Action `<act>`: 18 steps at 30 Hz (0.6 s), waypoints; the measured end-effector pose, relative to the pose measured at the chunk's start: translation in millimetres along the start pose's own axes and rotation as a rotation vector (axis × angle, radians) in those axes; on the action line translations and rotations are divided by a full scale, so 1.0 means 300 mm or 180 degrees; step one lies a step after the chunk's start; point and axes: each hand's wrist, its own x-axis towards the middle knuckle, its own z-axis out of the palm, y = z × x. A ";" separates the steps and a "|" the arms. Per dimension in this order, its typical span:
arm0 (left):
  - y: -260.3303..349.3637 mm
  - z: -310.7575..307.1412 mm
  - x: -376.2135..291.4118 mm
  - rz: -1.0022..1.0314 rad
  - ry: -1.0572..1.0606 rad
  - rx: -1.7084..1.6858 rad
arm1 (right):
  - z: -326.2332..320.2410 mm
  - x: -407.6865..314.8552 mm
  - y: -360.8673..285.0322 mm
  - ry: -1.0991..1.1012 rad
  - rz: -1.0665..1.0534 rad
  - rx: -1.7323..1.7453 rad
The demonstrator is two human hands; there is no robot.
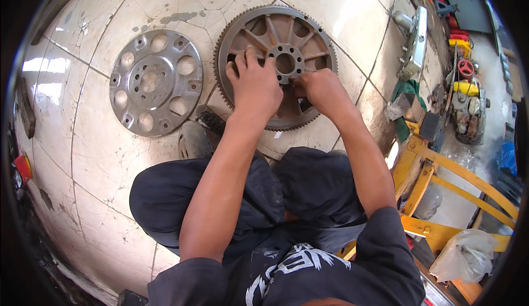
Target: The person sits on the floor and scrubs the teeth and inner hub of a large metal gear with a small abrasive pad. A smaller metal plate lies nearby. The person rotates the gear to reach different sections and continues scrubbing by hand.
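A large flywheel with a toothed ring gear (301, 16) lies flat on the tiled floor before me. Rust-brown spokes run from its rim to a central hub, where bolt holes circle a round bore. Across the spokes left of the hub rests my left hand (257, 84), fingers spread, the thumb near the hub's edge. My right hand (320, 87) has its fingers curled at the hub's lower right, by a bolt hole; whether something small is pinched there is hidden. Left of the flywheel lies a thin metal flexplate (159, 103) with round openings and smaller bolt holes.
A dark-bristled brush (210, 119) lies beside my shoe (194, 140), close to the flywheel. At right are a yellow metal frame (467, 169), a clear plastic bag (467, 254), a metal housing (415, 43) and a greasy machine part (471, 115). A wooden piece (27, 107) sits far left.
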 end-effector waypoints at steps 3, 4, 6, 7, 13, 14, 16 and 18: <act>-0.007 -0.014 0.003 -0.0023 -0.0089 -0.0033 | -0.057 0.030 -0.093 -0.0359 -0.0155 -0.0809; -0.004 -0.019 0.001 -0.0025 -0.0110 -0.0033 | -0.077 0.061 -0.127 -0.0584 -0.0300 -0.1069; 0.003 -0.025 0.001 -0.0036 -0.0146 -0.0021 | -0.084 0.094 -0.150 -0.0792 -0.0519 -0.1283; 0.002 -0.029 0.002 -0.0060 -0.0181 -0.0017 | -0.069 0.102 -0.147 -0.0778 -0.0592 -0.1237; 0.045 -0.058 0.013 -0.0059 -0.0121 -0.0300 | -0.006 0.171 0.093 -0.1738 0.0903 0.0458; 0.038 -0.064 0.012 -0.0102 -0.0095 -0.0342 | -0.002 0.183 0.088 -0.1808 0.1094 0.0647; 0.033 -0.070 0.011 -0.0206 -0.0063 -0.0415 | -0.033 0.192 0.012 -0.1824 0.0888 -0.0053; 0.031 -0.084 0.021 -0.0278 -0.0030 -0.0441 | -0.085 0.177 -0.041 -0.1410 -0.0743 -0.1023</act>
